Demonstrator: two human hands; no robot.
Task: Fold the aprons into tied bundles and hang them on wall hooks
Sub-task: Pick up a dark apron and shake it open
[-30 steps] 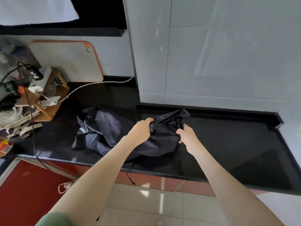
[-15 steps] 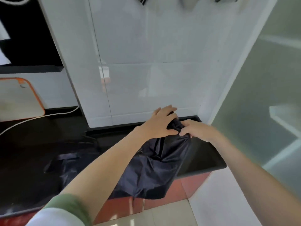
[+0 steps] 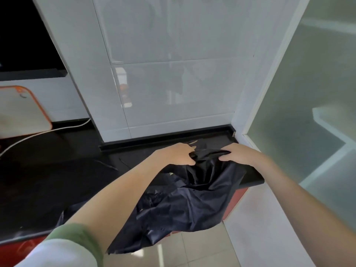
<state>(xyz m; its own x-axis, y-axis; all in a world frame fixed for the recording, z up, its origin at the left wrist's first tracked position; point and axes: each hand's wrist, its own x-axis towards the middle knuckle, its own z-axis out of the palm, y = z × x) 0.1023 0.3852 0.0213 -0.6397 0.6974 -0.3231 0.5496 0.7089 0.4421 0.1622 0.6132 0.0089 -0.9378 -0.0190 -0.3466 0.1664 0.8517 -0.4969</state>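
While both hands clutch the gathered top of the dark apron (image 3: 185, 205), the cloth hangs below them in glossy folds, spilling over the front edge of the black countertop (image 3: 57, 170) toward the pale floor tiles (image 3: 202, 247). The left hand (image 3: 178, 154) has its fingers curled into the fabric from the left, and the right hand (image 3: 240, 154) pinches a bunched ridge from the right. The two hands sit close, level with each other, with a short span of crumpled cloth between them. No print or label on the apron can be read, and the reflections in the glossy white wall tiles (image 3: 163, 93) are too smeared to make out. The left forearm, in a green-edged sleeve (image 3: 77, 241), crosses over the apron's left part and hides it, and there the dark cloth blends into the dark counter, so its edge is hard to trace. At the far left an orange-rimmed cutting board (image 3: 21, 112) leans against the wall, cut off by the frame, with a white cable (image 3: 48, 131) running below it.
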